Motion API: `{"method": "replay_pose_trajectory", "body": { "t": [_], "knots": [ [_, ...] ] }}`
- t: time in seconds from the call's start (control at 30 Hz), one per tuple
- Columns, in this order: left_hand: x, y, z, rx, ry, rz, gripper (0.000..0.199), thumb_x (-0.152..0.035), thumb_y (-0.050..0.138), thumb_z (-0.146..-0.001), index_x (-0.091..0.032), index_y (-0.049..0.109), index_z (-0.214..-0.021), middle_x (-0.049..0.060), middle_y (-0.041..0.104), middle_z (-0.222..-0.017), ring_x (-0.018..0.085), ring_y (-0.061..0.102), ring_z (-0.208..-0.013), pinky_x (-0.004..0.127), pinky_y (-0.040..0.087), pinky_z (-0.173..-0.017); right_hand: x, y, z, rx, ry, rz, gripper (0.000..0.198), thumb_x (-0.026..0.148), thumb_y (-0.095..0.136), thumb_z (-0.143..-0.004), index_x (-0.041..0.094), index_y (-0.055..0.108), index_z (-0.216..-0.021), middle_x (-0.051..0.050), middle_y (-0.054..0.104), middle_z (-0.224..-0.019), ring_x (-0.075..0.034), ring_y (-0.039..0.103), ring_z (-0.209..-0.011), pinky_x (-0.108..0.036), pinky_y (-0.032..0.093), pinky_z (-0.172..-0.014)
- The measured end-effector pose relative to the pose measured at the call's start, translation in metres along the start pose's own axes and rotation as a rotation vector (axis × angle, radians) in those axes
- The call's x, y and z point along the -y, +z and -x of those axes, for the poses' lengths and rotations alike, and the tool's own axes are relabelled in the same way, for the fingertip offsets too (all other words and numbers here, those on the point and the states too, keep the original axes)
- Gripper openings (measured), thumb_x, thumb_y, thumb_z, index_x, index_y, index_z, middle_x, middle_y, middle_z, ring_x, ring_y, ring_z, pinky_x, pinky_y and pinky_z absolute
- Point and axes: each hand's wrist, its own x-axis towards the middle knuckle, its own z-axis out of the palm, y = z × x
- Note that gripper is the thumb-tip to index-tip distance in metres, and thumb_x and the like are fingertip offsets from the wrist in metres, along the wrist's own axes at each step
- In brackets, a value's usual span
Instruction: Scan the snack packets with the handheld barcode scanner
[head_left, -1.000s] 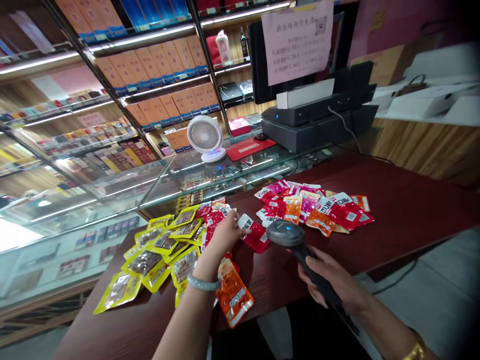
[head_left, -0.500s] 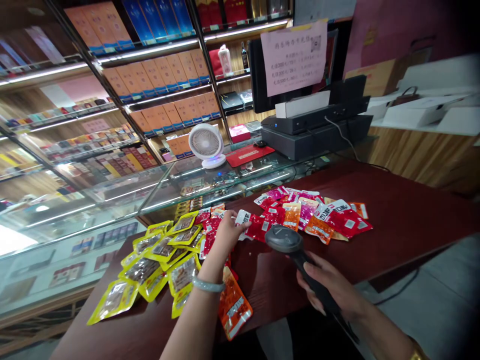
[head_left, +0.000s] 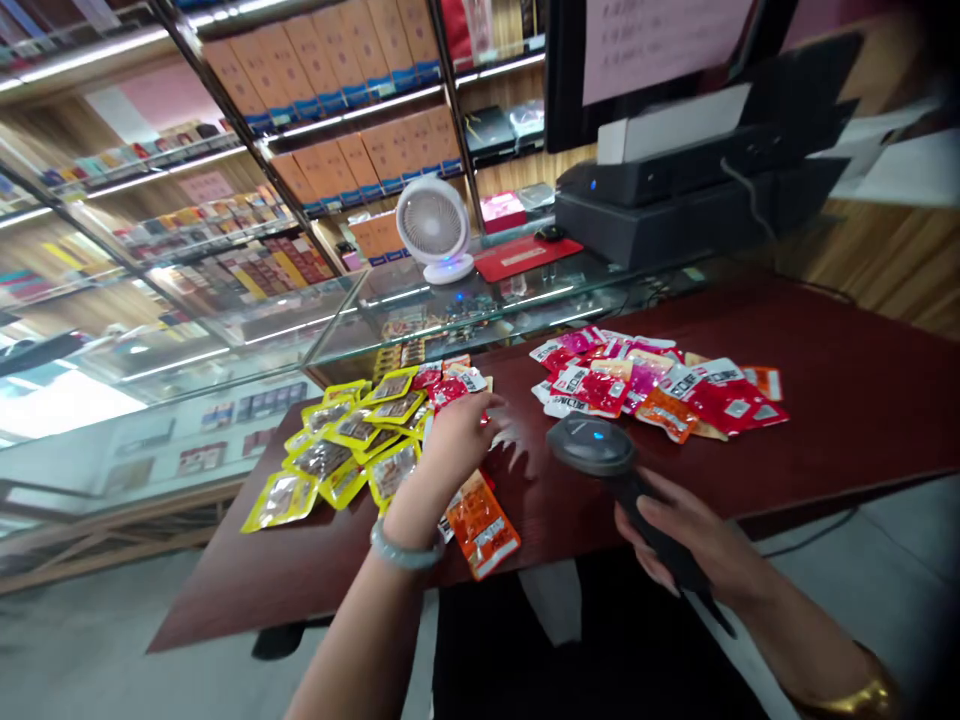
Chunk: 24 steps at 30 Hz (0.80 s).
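My right hand (head_left: 679, 530) is wrapped round the handle of a black barcode scanner (head_left: 596, 447); its head points left above the table, with a small blue light on top. My left hand (head_left: 457, 435), wearing a pale bracelet, hovers at the edge of the left group of red snack packets (head_left: 454, 388). Its fingers are apart, somewhat blurred, and hold nothing I can see. Yellow-edged packets (head_left: 352, 428) lie left of it, and an orange packet (head_left: 482, 525) lies below it. Beyond the scanner is a mixed pile of red, pink and orange packets (head_left: 652, 385).
A dark red table (head_left: 847, 400) carries the packets. Behind it stand a glass display counter (head_left: 330, 310), a white fan (head_left: 433, 225), a red mat (head_left: 529, 260) and a black cash register (head_left: 667, 215) with a cable. Shelves of boxes (head_left: 322, 70) line the back.
My left hand has let go of a red packet, which lies on the right pile, and has drawn back left. The scanner stays in my right hand. The view has tilted down.
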Motion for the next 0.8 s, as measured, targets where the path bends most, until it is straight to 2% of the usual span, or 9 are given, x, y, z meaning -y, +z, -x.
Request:
{"method": "replay_pose_trajectory", "body": {
  "t": [0.1,0.2,0.3,0.4,0.5,0.67,0.8],
  "knots": [
    [0.018,-0.011,0.053,-0.074,-0.142,-0.136,0.020,-0.039,0.056,-0.089,-0.024,0.067,-0.096,0.005,0.070,-0.097,0.023,0.062,-0.096,0.033,0.044,-0.087,-0.007,0.003,0.004,0.040,0.070,0.029,0.037,0.051,0.066,-0.085,0.022,0.052,-0.102,0.004,0.055,-0.066,-0.006,0.048,-0.037,-0.017,0.034,-0.034],
    [0.029,-0.001,0.093,-0.103,-0.218,-0.334,0.030,-0.047,0.058,-0.086,-0.022,0.064,-0.102,0.010,0.067,-0.100,0.029,0.058,-0.102,0.040,0.041,-0.093,-0.012,0.009,0.004,0.079,0.119,0.050,0.039,0.052,0.066,-0.084,0.023,0.051,-0.107,0.004,0.054,-0.067,-0.006,0.048,-0.037,-0.017,0.035,-0.035],
    [0.034,0.012,0.113,-0.073,-0.242,-0.430,0.044,-0.051,0.066,-0.077,-0.020,0.061,-0.109,0.013,0.063,-0.109,0.034,0.053,-0.112,0.045,0.037,-0.099,-0.015,0.015,0.002,0.120,0.141,0.087,0.044,0.052,0.066,-0.084,0.024,0.050,-0.115,0.004,0.054,-0.069,-0.006,0.048,-0.039,-0.018,0.037,-0.036],
    [0.034,0.018,0.117,-0.043,-0.253,-0.422,0.043,-0.053,0.067,-0.075,-0.020,0.060,-0.102,0.012,0.062,-0.109,0.033,0.053,-0.109,0.044,0.038,-0.095,-0.017,0.018,0.001,0.136,0.139,0.122,0.048,0.053,0.066,-0.084,0.023,0.049,-0.119,0.004,0.054,-0.070,-0.006,0.048,-0.039,-0.019,0.038,-0.037],
    [0.032,0.019,0.113,-0.029,-0.269,-0.371,0.037,-0.052,0.064,-0.078,-0.019,0.057,-0.094,0.010,0.064,-0.099,0.029,0.057,-0.100,0.040,0.041,-0.088,-0.021,0.018,0.001,0.140,0.149,0.130,0.046,0.053,0.065,-0.085,0.021,0.050,-0.116,0.004,0.054,-0.069,-0.006,0.048,-0.039,-0.018,0.037,-0.037],
    [0.031,0.024,0.101,-0.006,-0.290,-0.306,0.031,-0.044,0.058,-0.085,-0.018,0.053,-0.102,0.008,0.067,-0.087,0.025,0.063,-0.086,0.033,0.040,-0.074,-0.025,0.016,0.002,0.135,0.159,0.115,0.053,0.052,0.063,-0.087,0.021,0.044,-0.126,0.005,0.054,-0.069,-0.005,0.048,-0.039,-0.016,0.036,-0.037],
    [0.034,0.020,0.082,-0.077,-0.291,-0.358,0.023,-0.037,0.056,-0.088,-0.019,0.057,-0.103,0.006,0.068,-0.083,0.024,0.064,-0.085,0.033,0.039,-0.077,-0.025,0.015,0.002,0.110,0.169,0.108,0.063,0.052,0.064,-0.087,0.022,0.038,-0.136,0.004,0.055,-0.069,-0.005,0.048,-0.039,-0.017,0.036,-0.037]
  ]
}}
